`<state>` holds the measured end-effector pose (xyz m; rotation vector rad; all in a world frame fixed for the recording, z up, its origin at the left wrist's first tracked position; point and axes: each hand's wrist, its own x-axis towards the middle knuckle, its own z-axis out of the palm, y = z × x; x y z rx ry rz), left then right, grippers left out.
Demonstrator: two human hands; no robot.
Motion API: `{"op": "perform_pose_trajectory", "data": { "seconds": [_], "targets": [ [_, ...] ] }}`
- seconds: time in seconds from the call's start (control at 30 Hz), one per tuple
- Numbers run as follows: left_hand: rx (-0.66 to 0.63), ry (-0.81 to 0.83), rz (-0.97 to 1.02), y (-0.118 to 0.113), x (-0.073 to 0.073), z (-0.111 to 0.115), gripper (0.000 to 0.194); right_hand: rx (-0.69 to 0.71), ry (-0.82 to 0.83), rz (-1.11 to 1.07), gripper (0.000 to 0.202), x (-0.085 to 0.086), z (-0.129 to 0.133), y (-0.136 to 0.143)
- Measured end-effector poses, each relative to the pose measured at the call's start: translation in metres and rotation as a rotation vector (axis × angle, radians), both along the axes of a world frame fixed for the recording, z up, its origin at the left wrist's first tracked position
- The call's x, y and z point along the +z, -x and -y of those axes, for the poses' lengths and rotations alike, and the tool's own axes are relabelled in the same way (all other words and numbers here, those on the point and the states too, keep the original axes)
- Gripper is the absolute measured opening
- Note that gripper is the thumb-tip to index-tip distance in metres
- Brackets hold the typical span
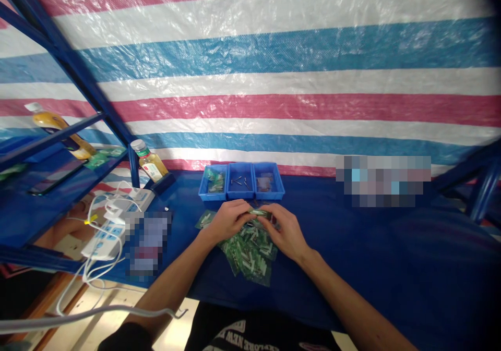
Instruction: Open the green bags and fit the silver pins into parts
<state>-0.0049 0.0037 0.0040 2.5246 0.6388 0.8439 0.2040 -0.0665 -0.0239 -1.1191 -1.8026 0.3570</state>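
Note:
My left hand (230, 219) and my right hand (288, 232) meet over the table, fingers pinched on a small green-printed clear plastic packet (258, 213) stretched between them. Beneath and in front of them lies a pile of similar packets (250, 259), with light, slim pieces showing inside. Just beyond my hands stand three joined blue bins. Green packets are in the left bin (212, 196), a few small metal pieces that look like screws lie in the middle bin (240, 195), and the right bin (270, 196) contains small brownish or clear packets.
To the left are a white power strip (99, 241) with tangled cables, a blurred-out phone-like object (148, 244) and a drink bottle (151, 163). Another bottle (62, 129) lies tilted on the blue side shelf. Behind the blue table (352, 267) hangs a striped plastic sheet (297, 106).

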Motion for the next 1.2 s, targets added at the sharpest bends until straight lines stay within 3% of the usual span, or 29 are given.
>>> {"op": "perform_pose_trajectory", "data": {
  "seconds": [0.57, 0.87, 1.2],
  "targets": [
    [0.002, -0.050, -0.030, -0.0010, 0.0038, 0.0054, 0.023, 0.024, -0.065, -0.013, 0.017, 0.0030, 0.0008, 0.0003],
    [0.020, 0.022, 0.058, -0.0001, -0.0012, 0.0020, 0.018, 0.003, 0.043, 0.026, 0.011, 0.0028, -0.0001, 0.0015],
    [0.019, -0.004, -0.036, -0.0002, -0.0026, 0.0000, 0.019, -0.018, 0.004, -0.014, 0.011, 0.0021, 0.0003, 0.0012]
  ]
}}
